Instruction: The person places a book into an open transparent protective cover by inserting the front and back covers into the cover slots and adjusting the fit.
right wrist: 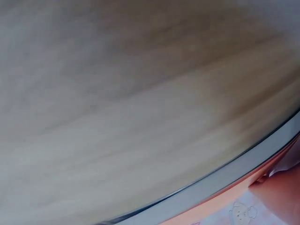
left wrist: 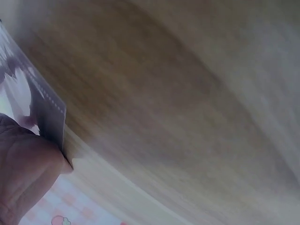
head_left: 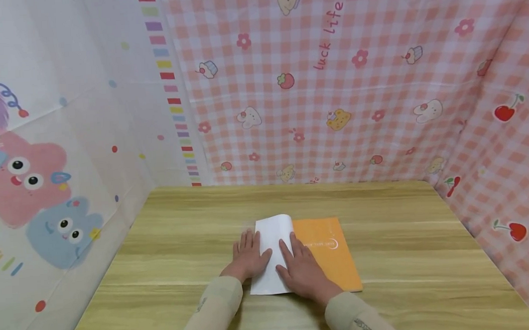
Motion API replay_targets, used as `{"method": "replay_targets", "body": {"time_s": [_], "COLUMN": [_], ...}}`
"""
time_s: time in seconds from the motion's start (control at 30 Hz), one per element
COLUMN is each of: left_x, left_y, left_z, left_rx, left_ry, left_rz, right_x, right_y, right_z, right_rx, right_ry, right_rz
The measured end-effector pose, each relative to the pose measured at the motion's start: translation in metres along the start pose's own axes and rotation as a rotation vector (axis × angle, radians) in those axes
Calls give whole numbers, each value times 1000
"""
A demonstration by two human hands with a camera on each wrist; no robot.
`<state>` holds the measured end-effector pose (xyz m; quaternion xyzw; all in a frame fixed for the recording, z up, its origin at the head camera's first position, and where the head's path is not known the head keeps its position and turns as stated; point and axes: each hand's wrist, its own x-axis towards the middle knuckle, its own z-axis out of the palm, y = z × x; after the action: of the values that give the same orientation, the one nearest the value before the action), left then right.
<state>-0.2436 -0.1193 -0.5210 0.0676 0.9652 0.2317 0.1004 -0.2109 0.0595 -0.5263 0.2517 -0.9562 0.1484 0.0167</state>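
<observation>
We see page (head_left: 273, 237) partly under left hand (head_left: 250, 260), spread over its left edge, and right hand (head_left: 305, 272), spread over its right edge, orange cover (head_left: 337, 263) farther right.

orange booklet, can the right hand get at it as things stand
Probably yes: the right hand lies partly over the white page, close beside the exposed part of the orange booklet, with nothing seen in the way.

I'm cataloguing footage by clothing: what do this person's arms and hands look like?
The person wears pale beige long sleeves, each with a small dark marking near the cuff, too small to read. The left hand and right hand are bare, without gloves.
</observation>
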Motion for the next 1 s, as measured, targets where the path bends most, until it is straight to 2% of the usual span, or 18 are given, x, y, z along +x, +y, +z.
{"method": "replay_targets", "body": {"time_s": [0.2,0.47,0.57,0.8,1.0], "left_x": [-5,-4,-4,-3,-2], "left_y": [4,3,2,2,2], "left_z": [-5,-5,-5,-4,-4], "left_rx": [2,7,0,9,-10], "left_ry": [-2,0,0,-11,-20], "left_rz": [0,10,11,-2,-4], "right_x": [3,-3,-6,-5,-2], "right_y": [-5,16,21,24,20], "right_z": [-3,-19,-18,-10,-7], "right_rx": [-28,58,33,-62,-164], "right_ry": [-20,-63,-86,-52,-67], "right_rz": [-5,-8,-25,-70,-53]}}
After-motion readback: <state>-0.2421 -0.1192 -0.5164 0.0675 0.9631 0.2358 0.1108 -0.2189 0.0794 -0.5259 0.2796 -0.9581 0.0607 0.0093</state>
